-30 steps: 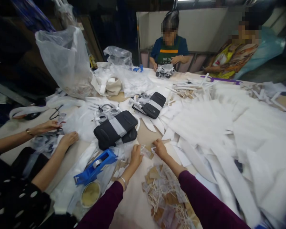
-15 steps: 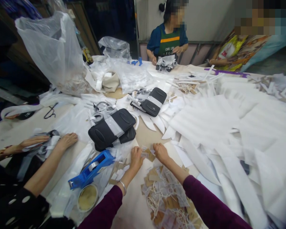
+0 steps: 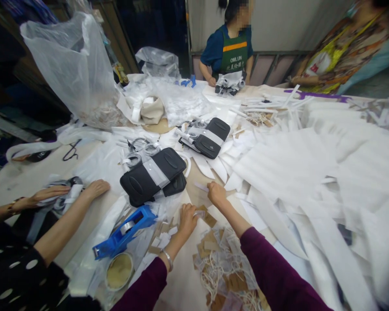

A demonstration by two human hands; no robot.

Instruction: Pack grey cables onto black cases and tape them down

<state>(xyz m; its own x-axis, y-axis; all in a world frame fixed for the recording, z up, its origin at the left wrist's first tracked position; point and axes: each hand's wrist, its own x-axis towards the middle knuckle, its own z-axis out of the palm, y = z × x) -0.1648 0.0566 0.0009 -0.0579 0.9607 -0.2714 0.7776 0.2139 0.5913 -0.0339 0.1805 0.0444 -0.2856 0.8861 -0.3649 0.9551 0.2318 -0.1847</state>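
Note:
My left hand (image 3: 188, 221) is closed, with a small clear plastic bag (image 3: 200, 213) pinched at its fingertips. Just beside that bag lies a brown card tag (image 3: 208, 217). A little farther out, the fingers of my right hand (image 3: 216, 194) are pinched on a small white strip (image 3: 201, 186), which sticks out to the left above the table. Below my hands spreads a pile of brown tags with white strings and little clear bags (image 3: 227, 263). Small white and brown pieces (image 3: 164, 237) lie left of my left hand.
A blue tape dispenser (image 3: 125, 233) and a round tub (image 3: 119, 271) stand at left. Beyond are black cases (image 3: 154, 172) with cables. White foam sheets (image 3: 285, 160) cover the right. A co-worker's hands (image 3: 97, 188) work at left; another person (image 3: 228, 52) works across the table.
My right hand has moved slightly up and away from my left hand, and a white strip now shows in its fingers. My left hand has shifted slightly right and down.

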